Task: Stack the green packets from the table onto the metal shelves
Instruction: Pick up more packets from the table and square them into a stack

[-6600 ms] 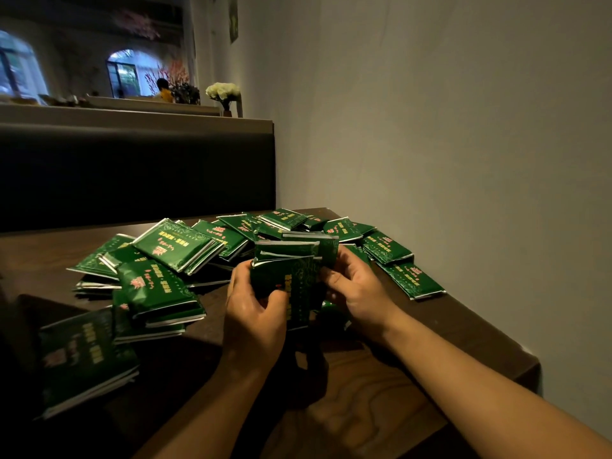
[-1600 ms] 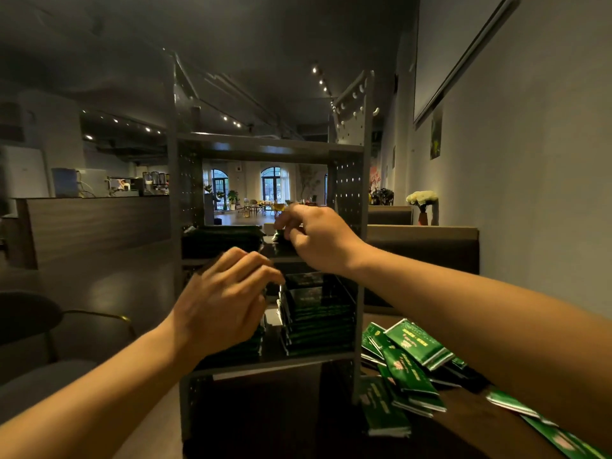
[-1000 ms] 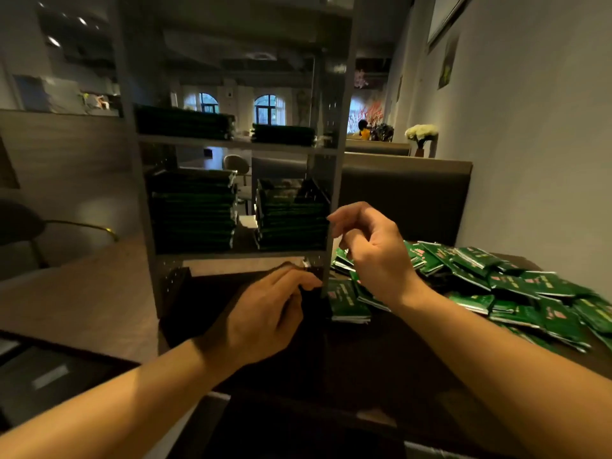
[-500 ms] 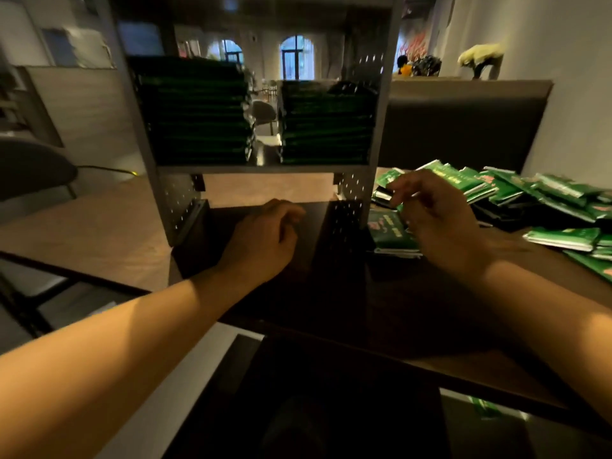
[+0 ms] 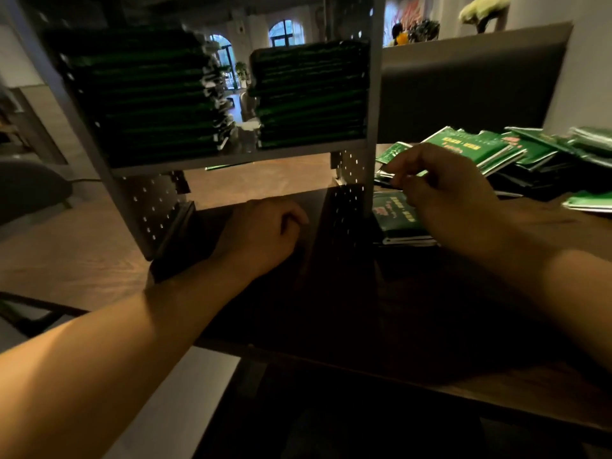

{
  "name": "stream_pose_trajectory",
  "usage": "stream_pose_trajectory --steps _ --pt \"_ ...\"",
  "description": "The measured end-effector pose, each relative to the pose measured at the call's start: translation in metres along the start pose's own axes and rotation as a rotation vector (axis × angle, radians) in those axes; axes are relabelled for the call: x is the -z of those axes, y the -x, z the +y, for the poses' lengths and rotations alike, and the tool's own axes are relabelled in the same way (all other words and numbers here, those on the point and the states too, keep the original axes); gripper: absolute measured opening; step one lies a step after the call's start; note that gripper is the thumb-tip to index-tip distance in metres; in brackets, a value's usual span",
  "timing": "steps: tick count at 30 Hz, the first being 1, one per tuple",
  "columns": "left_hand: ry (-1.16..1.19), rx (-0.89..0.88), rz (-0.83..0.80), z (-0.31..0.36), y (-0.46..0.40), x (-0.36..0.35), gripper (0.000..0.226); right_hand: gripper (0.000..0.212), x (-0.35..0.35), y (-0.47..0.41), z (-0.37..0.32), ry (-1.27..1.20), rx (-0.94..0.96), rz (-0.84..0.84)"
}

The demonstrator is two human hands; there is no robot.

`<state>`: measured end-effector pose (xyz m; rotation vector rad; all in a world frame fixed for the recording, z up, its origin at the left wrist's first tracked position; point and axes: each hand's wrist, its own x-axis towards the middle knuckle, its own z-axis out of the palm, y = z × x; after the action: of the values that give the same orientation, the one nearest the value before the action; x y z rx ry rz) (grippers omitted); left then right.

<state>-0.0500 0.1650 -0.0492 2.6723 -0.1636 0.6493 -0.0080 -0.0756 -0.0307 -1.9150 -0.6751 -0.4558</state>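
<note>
Reaching toward the heap of green packets (image 5: 477,150) along the counter's (image 5: 430,309) far right edge, the right hand (image 5: 440,190) hovers with loosely curled, empty fingers, while the left hand (image 5: 261,233), likewise empty, rests beneath the metal shelves (image 5: 372,94) holding two packet stacks (image 5: 311,94).

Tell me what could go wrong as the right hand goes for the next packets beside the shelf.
The loose packets lie overlapped in an untidy heap, so pulling some out with the right hand may slide neighbours toward the table edge. Both stacks on the metal shelf already stand tall; the left stack shows ragged edges, so adding more could topple it.
</note>
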Motion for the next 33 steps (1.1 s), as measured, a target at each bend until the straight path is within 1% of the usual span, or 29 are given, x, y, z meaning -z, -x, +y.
stream_pose_trajectory --steps 2,5,7,10,12,13,15,17,18,20,22,24,26,28,31,33 --pt "-0.009 -0.076 -0.018 0.006 0.002 0.001 0.022 0.037 0.004 0.002 -0.001 0.014 -0.014 -0.022" --pt "-0.005 -0.315 -0.017 0.022 0.009 0.003 0.019 0.034 0.013 0.004 -0.005 0.034 -0.029 -0.065" --pt "0.041 -0.467 -0.004 0.033 0.016 0.001 0.020 0.028 0.020 0.003 -0.008 0.084 -0.046 -0.126" --pt "0.118 -0.628 0.027 0.060 0.019 -0.006 0.018 0.020 0.039 0.007 -0.008 0.218 -0.065 -0.189" --pt "0.083 -0.683 0.026 0.080 0.015 -0.016 0.019 0.017 0.053 0.013 -0.006 0.389 -0.070 -0.244" --pt "0.030 -0.646 0.005 0.092 0.011 -0.022 0.022 0.019 0.059 0.016 -0.006 0.497 -0.076 -0.291" --pt "-0.051 -0.458 -0.053 0.111 -0.001 -0.036 0.031 0.031 0.068 0.021 -0.008 0.682 -0.096 -0.396" --pt "-0.052 -0.317 -0.098 0.121 -0.011 -0.049 0.038 0.036 0.072 0.022 -0.008 0.748 -0.121 -0.448" --pt "-0.064 -0.294 -0.115 0.123 -0.015 -0.055 0.038 0.036 0.072 0.021 -0.007 0.756 -0.129 -0.454" --pt "-0.100 -0.272 -0.153 0.127 -0.021 -0.064 0.034 0.033 0.069 0.020 0.003 0.732 -0.140 -0.433" --pt "-0.120 -0.237 -0.160 0.130 -0.022 -0.068 0.030 0.030 0.064 0.020 0.016 0.654 -0.154 -0.393" --pt "-0.094 -0.221 -0.133 0.132 -0.019 -0.068 0.029 0.029 0.062 0.018 0.026 0.614 -0.138 -0.324" --pt "-0.033 -0.193 -0.109 0.134 -0.015 -0.067 0.029 0.026 0.063 0.015 0.033 0.605 -0.100 -0.215" --pt "-0.016 -0.177 -0.088 0.135 -0.013 -0.067 0.026 0.023 0.067 0.011 0.039 0.578 -0.132 -0.166" --pt "0.001 -0.221 -0.042 0.138 -0.010 -0.064 0.022 0.020 0.072 0.009 0.046 0.552 -0.221 -0.157" --pt "0.024 -0.250 -0.036 0.139 -0.009 -0.062 0.020 0.018 0.071 0.009 0.045 0.557 -0.229 -0.131"
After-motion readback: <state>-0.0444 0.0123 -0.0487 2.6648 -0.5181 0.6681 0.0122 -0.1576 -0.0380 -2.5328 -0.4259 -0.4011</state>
